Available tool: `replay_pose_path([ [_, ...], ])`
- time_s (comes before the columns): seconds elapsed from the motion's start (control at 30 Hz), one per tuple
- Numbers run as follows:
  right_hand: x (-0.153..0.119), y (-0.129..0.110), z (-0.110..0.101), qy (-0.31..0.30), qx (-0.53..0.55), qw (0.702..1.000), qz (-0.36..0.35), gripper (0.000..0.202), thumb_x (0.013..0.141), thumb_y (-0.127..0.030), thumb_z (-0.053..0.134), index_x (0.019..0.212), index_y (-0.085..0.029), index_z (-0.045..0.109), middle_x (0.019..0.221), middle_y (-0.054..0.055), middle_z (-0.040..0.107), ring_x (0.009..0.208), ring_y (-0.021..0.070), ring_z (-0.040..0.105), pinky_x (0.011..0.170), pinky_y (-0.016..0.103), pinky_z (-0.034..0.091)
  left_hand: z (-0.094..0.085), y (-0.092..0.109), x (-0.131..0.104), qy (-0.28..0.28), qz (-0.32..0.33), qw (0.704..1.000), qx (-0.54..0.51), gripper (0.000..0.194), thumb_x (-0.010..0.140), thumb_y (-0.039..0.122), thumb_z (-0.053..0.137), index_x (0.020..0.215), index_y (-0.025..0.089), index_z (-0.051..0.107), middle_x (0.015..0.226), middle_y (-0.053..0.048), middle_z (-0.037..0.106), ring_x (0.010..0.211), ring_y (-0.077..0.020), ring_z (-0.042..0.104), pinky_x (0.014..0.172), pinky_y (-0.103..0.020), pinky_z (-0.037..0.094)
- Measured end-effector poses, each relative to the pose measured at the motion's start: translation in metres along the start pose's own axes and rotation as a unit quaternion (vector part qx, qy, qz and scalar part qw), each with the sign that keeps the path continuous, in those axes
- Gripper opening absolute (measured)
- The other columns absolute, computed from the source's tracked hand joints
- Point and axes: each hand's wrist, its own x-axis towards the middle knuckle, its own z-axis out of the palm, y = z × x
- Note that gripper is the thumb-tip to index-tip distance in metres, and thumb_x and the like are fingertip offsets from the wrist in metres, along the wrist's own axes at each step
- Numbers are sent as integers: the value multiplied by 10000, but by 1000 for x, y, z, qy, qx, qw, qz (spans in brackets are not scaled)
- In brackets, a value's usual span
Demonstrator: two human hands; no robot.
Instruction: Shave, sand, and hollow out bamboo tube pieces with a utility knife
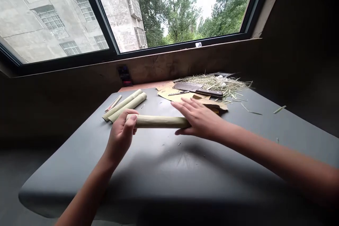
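Note:
A pale green bamboo piece lies level above the grey table. My left hand is closed around its left end, the thumb on top. At the other end, my right hand has its fingers stretched out and apart, with the palm against the tip of the piece. Beyond my left hand, two more bamboo pieces rest side by side on the table, and a thin strip lies to their left.
Towards the back right, a cleaver with a dark handle lies on cardboard. A heap of bamboo shavings sits behind it. A window is beyond the table. Small slivers are scattered at the right.

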Motion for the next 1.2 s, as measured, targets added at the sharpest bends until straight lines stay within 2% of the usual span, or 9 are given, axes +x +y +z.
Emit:
replay_pose_path([
  [0.17,-17,-43,10,-83,73,989,96,158,846,-365,631,813,-214,603,706,12,648,586,178,595,473,266,364,17,25,6,87,82,991,60,234,952,356,417,932,215,603,981,-90,640,1006,-277,609,924,-427,455],
  [0.3,-43,-65,16,-90,126,978,142,224,894,-425,577,821,-218,531,752,-9,646,617,146,580,489,247,351,32,24,20,-7,279,944,175,253,919,394,476,806,226,627,865,-70,663,920,-241,634,883,-366,470],
  [0.4,-64,-64,14,-93,213,944,233,271,926,-460,544,812,-220,490,769,-9,615,636,149,573,507,255,364,22,2,51,7,261,945,200,356,949,364,398,679,224,585,682,-62,625,717,-226,610,742,-376,481],
  [0.5,-83,-52,8,-90,358,876,311,367,939,-592,515,887,-232,470,735,-37,560,586,136,567,512,254,408,4,-4,67,103,199,950,219,315,956,251,358,881,173,654,994,-185,689,986,-333,623,884,-532,446],
  [0.6,-95,-44,4,-69,461,827,314,437,913,-667,525,917,-235,454,707,-62,532,533,119,569,509,252,460,4,26,39,108,248,942,199,313,960,209,414,1196,168,616,1316,-160,624,1258,-303,545,1040,-488,419],
  [0.73,-109,-48,13,-52,603,754,256,409,927,-613,551,1006,-218,482,670,-72,549,419,82,535,416,197,419,25,75,-14,-39,438,892,107,410,972,157,459,1366,224,552,1478,-92,539,1441,-271,395,1205,-467,261],
  [0.9,-128,-75,42,-33,747,629,211,481,943,-642,482,1104,-190,503,622,-55,558,370,88,533,357,165,349,34,83,-20,-63,19,992,-109,565,981,497,475,1461,200,450,1536,-178,441,1398,-379,430,1104,-567,370],
  [1.0,-130,-99,56,-26,765,611,203,454,968,-610,471,1107,-180,515,633,-48,551,418,68,514,408,159,373,38,90,-27,-143,-148,890,-406,567,955,595,466,1339,181,521,1317,-155,643,1145,-309,647,940,-433,528],
  [1.2,-119,-124,76,-24,746,636,195,427,942,-593,554,1056,-186,495,639,-49,531,481,63,464,462,173,369,50,109,-53,-43,-263,763,-588,384,925,567,540,999,200,623,922,-17,698,651,-140,670,582,-233,538],
])
